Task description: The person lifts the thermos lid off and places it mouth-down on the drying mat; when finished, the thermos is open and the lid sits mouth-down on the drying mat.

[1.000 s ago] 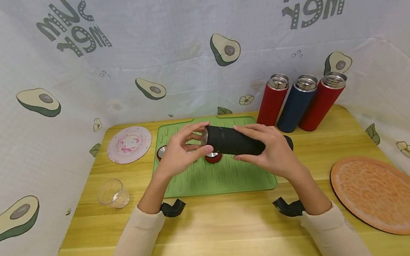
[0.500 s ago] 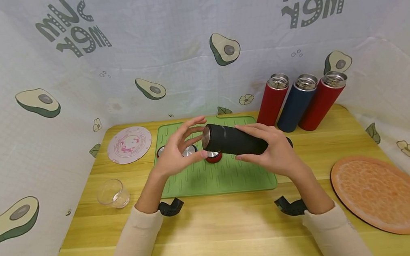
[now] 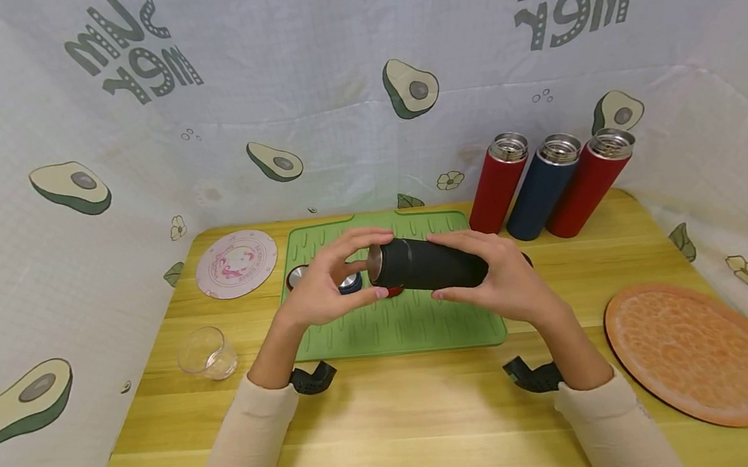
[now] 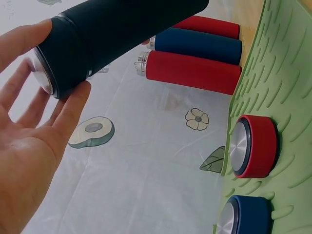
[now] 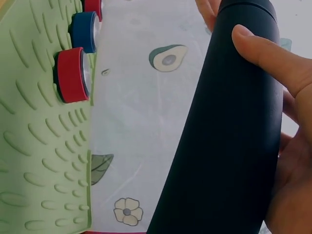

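A black bottle is held nearly level above the green mat, its capped end to the left. My right hand grips its body, thumb on one side and fingers on the other. At the other end my left hand holds the black lid with its metal disc top, thumb and fingertips on opposite sides of the rim. A thin seam shows between lid and body. Below, a red lid, a blue lid and another red lid lie on the mat, partly hidden by hand and bottle.
Uncapped red, blue and red bottles stand at the back right. A clear glass and a pink round mat are on the left. An orange round mat lies at right.
My left hand held the lid, spread its fingers away from it half a second ago, and now holds it again. The bottle has dipped slightly in my right hand.
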Demonstrator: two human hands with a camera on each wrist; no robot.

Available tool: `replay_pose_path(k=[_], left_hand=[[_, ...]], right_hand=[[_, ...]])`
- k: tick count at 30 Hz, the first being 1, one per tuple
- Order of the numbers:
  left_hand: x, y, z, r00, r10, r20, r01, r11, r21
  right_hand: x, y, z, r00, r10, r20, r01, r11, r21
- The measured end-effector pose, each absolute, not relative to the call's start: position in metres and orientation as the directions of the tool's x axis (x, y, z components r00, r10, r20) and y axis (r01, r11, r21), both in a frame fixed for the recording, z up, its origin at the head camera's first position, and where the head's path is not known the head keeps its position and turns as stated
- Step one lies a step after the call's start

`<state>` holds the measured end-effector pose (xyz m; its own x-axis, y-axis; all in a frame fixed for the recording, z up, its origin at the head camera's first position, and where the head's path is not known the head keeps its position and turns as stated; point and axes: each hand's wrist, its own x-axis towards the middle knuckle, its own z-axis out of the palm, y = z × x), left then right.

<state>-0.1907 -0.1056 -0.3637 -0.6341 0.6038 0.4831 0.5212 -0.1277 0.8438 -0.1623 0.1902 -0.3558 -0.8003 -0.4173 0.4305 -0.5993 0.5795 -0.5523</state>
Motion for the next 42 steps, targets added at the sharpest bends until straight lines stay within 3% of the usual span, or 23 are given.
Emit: replay_pose_path(k=[11, 15, 19, 29, 42], left_hand=[[-0.189, -0.102, -0.363, -0.805, 0.507, 0.308, 0.349, -0.014, 0.937], [-0.189, -0.101, -0.364, -0.827, 0.486, 0.282, 0.322, -0.001, 0.947], [-0.19, -0.102, -0.364, -0.802, 0.515, 0.302, 0.352, 0.001, 0.936], [-0.191, -0.107, -0.362, -0.632, 0.611, 0.476, 0.546, -0.085, 0.833], [-0.193, -0.105, -0.367, -0.662, 0.586, 0.467, 0.508, -0.108, 0.855]], right_hand=[[-0.165, 0.187, -0.362, -0.738, -0.421, 0.528, -0.65, 0.652, -0.39], [-0.165, 0.186, -0.363, -0.725, -0.413, 0.551, -0.653, 0.667, -0.358], [-0.166, 0.187, -0.364, -0.713, -0.407, 0.57, -0.658, 0.671, -0.343], [-0.169, 0.19, -0.363, -0.722, -0.396, 0.567, -0.658, 0.648, -0.384], [-0.169, 0.188, -0.368, -0.724, -0.407, 0.557, -0.658, 0.652, -0.378]])
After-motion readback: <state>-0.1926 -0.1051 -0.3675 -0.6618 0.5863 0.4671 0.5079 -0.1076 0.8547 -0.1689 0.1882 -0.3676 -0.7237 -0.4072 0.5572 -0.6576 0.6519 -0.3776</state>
